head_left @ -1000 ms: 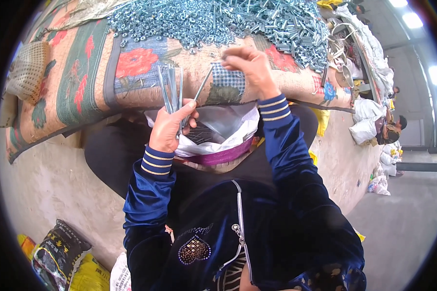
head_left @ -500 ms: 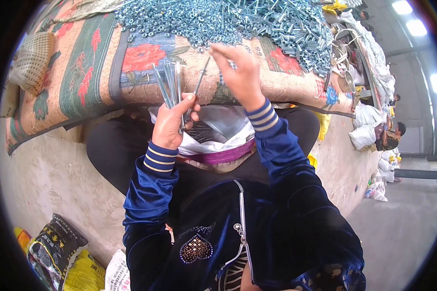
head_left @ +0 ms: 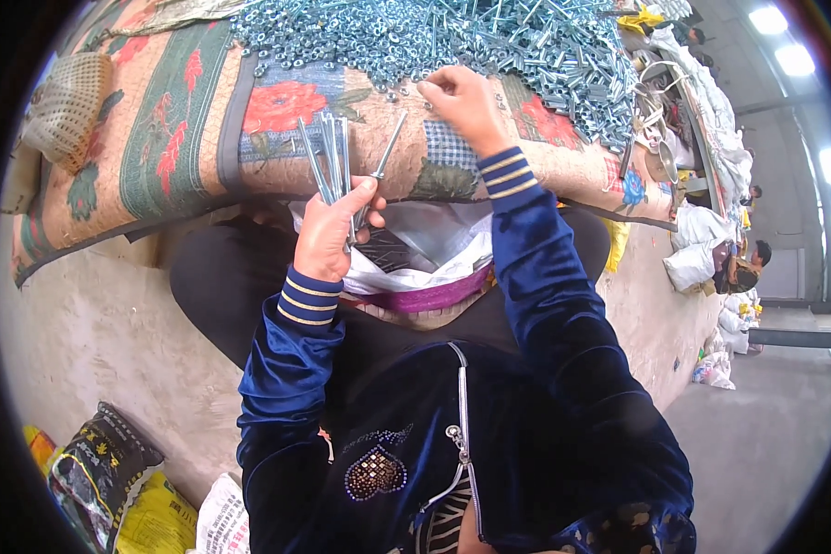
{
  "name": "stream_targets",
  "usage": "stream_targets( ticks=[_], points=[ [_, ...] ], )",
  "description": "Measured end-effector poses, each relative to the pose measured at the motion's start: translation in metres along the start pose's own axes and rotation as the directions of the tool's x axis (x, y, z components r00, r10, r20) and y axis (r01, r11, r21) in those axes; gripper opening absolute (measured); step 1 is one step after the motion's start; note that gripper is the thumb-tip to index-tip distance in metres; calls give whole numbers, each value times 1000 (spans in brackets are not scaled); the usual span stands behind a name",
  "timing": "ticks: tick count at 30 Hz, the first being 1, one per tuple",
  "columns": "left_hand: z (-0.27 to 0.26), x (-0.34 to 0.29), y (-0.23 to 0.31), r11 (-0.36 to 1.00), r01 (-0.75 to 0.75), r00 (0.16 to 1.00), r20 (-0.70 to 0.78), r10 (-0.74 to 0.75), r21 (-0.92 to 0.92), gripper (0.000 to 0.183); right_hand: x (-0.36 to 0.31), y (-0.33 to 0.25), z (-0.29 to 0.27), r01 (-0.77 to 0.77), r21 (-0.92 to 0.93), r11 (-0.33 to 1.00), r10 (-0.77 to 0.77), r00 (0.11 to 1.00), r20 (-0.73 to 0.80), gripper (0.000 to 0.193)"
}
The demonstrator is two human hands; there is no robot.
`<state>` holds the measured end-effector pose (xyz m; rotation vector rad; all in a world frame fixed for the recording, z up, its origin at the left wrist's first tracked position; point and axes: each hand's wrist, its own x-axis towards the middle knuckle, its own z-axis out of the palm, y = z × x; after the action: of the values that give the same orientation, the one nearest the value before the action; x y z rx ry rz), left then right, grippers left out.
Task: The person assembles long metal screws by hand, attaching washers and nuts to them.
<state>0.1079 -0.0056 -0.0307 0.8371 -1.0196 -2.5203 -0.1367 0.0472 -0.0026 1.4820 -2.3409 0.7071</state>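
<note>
My left hand (head_left: 332,226) is closed around several long, thin metal bolts (head_left: 331,157), their shafts fanned upward. One single bolt (head_left: 392,143) leans apart from them to the right, pinched at the thumb tip, with a small collar-like piece low on its shaft. My right hand (head_left: 466,106) is over the covered surface at the near edge of a heap of metal nuts (head_left: 369,51). Its thumb and forefinger are pressed together; whatever may be between them is too small to make out. A few loose nuts (head_left: 403,91) lie beside these fingertips.
Short metal tubes (head_left: 572,83) are heaped at the right of the nuts on a flowered quilt (head_left: 166,138). A white sack (head_left: 425,277) with dark pieces inside stands open between my legs. At the left is a perforated beige cover (head_left: 69,111); packed bags (head_left: 106,471) lie on the floor.
My right hand has moved away from the single bolt, up and to the right toward the nuts. My left hand keeps its hold on the bolts, nearly in place.
</note>
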Motion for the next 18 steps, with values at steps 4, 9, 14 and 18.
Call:
stream_targets(
  ticks=[4, 9, 14, 18],
  points=[
    [0, -1, -1, 998, 34, 998, 41, -36, 44, 16, -18, -9, -34, -497, 716, 490, 81, 844, 530, 21],
    [3, -3, -1, 988, 14, 995, 93, -29, 154, 15, -26, -1, -54, -614, 713, 339, -18, 754, 657, 21],
    [4, -4, -1, 901, -211, 977, 111, 182, 378, 17, -39, -10, -62, -600, 598, 531, -11, 701, 713, 18],
    [8, -7, -1, 924, -197, 978, 131, 162, 327, 22, -57, -28, -53, -751, 613, 246, 55, 642, 764, 11]
  ],
)
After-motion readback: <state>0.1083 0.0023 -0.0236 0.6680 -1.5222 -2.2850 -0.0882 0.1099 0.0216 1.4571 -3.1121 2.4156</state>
